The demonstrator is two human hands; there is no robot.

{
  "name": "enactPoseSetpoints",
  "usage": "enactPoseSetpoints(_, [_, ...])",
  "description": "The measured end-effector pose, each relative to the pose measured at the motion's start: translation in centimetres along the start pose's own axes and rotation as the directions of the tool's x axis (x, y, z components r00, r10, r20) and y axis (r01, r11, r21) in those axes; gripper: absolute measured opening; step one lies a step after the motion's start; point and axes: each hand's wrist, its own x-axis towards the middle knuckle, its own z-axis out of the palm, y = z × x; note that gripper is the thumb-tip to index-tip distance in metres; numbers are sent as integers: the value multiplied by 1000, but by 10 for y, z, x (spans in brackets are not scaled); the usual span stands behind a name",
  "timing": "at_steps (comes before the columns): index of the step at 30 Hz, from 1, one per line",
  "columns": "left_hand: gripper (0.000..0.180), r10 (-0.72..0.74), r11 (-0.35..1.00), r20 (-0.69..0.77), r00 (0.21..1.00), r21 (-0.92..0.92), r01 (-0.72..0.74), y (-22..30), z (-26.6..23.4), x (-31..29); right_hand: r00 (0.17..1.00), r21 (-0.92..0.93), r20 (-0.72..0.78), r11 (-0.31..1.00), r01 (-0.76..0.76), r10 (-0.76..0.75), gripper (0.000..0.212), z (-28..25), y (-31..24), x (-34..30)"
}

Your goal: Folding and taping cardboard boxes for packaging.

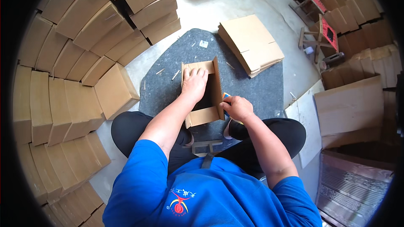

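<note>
A small brown cardboard box (218, 85) stands between my knees with its top side unfolded and a dark inside showing. My left hand (194, 85) reaches over it and grips its far left part, fingers bent over the flap and thumb out of sight. At the box's right wall, my right hand (238, 108) is closed round a small blue and orange thing (226, 96). A yellow edge shows below that hand. Most of this thing is hidden by the fingers, so its kind does not show.
A dark grey mat (164, 65) lies under the box, littered with scraps. Flattened cartons (252, 44) are piled at its far right. Stacked boxes (69, 96) wall in the left side. To the right are a red-topped folding stool (328, 33), a cardboard sheet (349, 107) and a silvery wrapped bundle (353, 189).
</note>
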Motion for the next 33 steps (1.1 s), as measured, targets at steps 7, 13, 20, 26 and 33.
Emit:
enactPoseSetpoints(7, [57,-65,997,132,989,-39,70,0,4,5,999,-2,-48,1000,-6,6,31,-1,-6,-6])
enactPoseSetpoints(13, [53,-189,982,331,925,47,183,13,8,6,992,-60,-121,997,40,-47,41,9,-16,-3])
enactPoseSetpoints(20, [77,-490,787,-311,814,-560,260,13,-22,-62,987,-134,-115,986,95,-110,73,0,-10,-1])
enactPoseSetpoints(26, [62,-645,185,120,755,-934,307,25,32,-36,986,-433,11,888,153,-165,64,16,-37,10])
enactPoseSetpoints(33, [79,-650,510,205,732,-596,620,27,28,-14,984,-545,88,820,176,-153,55,32,-59,28])
